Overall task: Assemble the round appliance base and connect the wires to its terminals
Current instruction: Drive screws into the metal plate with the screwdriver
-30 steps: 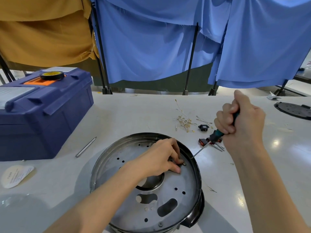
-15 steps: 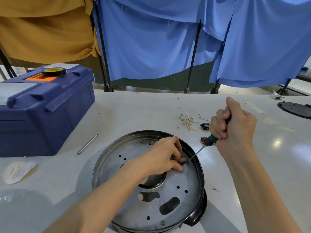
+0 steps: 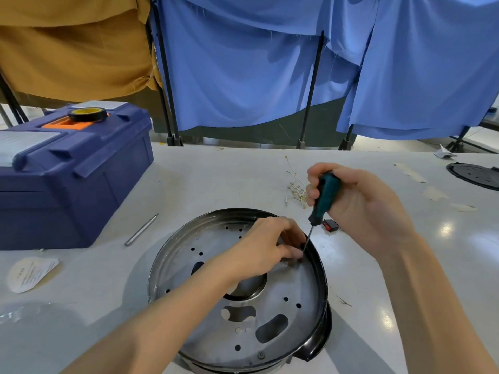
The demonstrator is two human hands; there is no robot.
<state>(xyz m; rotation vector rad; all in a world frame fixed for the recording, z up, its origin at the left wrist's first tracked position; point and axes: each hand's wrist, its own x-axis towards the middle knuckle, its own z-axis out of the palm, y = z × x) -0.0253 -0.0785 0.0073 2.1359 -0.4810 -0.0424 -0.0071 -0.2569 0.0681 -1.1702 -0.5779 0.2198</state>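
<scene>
Gripping the green-handled screwdriver (image 3: 325,197) in the right hand (image 3: 359,209), fingers wrapped tight round the handle. Slanting its shaft down to the round metal base (image 3: 291,314) on the white table (image 3: 216,179). Touching the tip to the plate near the right rim, just beside the bunched fingertips of the left hand (image 3: 267,249); cannot tell whether those pinch anything. Lying just past the rim: tangled wires (image 3: 295,188) and a red switch (image 3: 330,225). Standing far left, a blue toolbox (image 3: 73,179).

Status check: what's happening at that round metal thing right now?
Right hand grips screwdriver, tip down on round base. Left hand at the tip, steadying something hidden. No obstruction seen.
</scene>
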